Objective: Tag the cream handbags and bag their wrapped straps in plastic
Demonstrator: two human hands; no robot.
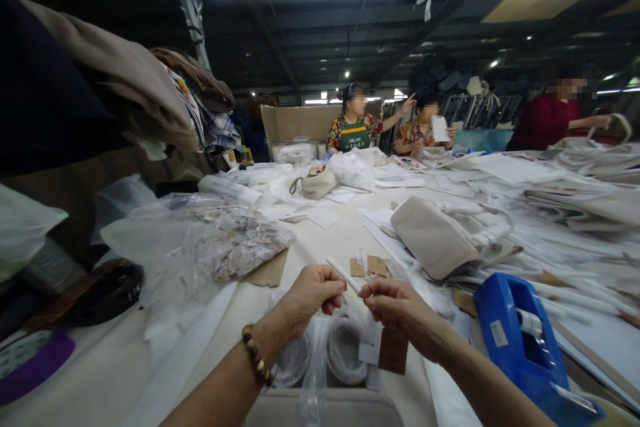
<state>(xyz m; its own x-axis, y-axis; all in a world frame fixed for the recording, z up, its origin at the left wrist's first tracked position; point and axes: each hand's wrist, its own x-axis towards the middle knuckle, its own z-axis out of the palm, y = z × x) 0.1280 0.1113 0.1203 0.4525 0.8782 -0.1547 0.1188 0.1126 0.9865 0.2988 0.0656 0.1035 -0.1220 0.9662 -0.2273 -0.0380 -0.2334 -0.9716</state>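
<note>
My left hand [317, 290] is closed in a pinch; what its fingertips hold is too small to make out. Close beside it, my right hand [400, 312] also pinches, its fingertips near the lower end of a thin white strip [343, 273]. Whether that strip is gripped or lies behind the hands, I cannot tell. A brown cardboard tag [393, 351] and a small white label [369, 353] hang below my right hand. Beneath both hands lies a cream bag [325, 408] with plastic-wrapped coiled pieces [346, 351] on top.
A blue tape dispenser [515, 340] stands at right, near a cream bag [433, 237]. Brown tags [377, 265] lie ahead. Clear plastic bags [200, 240] and a purple tape roll [37, 363] are at left. Three co-workers sit across the table.
</note>
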